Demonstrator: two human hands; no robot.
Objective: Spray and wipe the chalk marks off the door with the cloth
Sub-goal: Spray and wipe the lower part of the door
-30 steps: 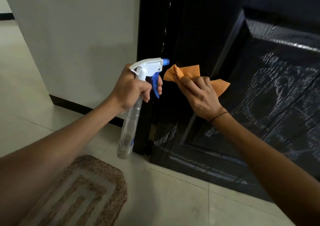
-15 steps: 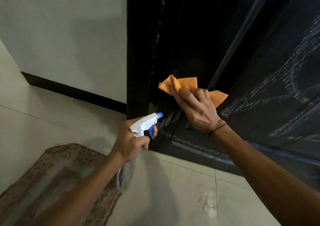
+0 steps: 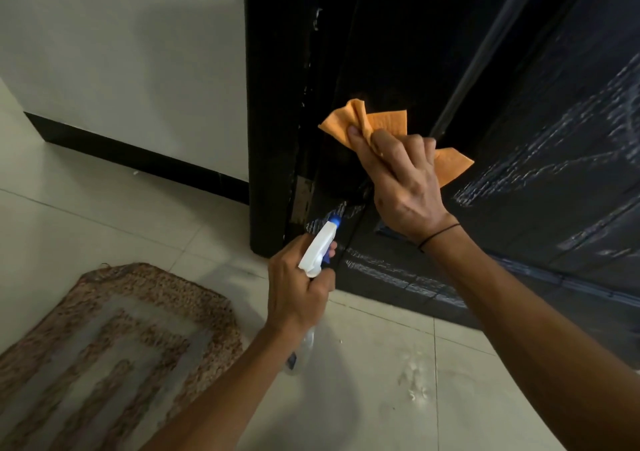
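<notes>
There are two hands, one cloth, one bottle, one door and one mat. The right hand (image 3: 405, 187) grips the orange cloth (image 3: 384, 125) with curled fingers and holds it against the black door (image 3: 519, 225), near its left edge and above the lower rail. Two parts of the cloth show, one above the fingers and one corner to the right of the hand. A thin dark band (image 3: 438, 237) goes around the right wrist. The left hand (image 3: 298, 284) grips the spray bottle (image 3: 317, 251) around its neck, with one finger at the blue trigger; the blue nozzle points to the bottom of the door, very close to it. The clear body of the bottle hangs under the hand and is mostly hidden by the wrist. White chalk marks (image 3: 568, 128) cover the right panel and the bottom rail of the door. On the left stand the dark door frame (image 3: 266, 139) and a pale wall (image 3: 121, 52) with a black skirting. A brown mat (image 3: 104, 340) lies on the pale floor tiles (image 3: 381, 398), left of the left arm.
</notes>
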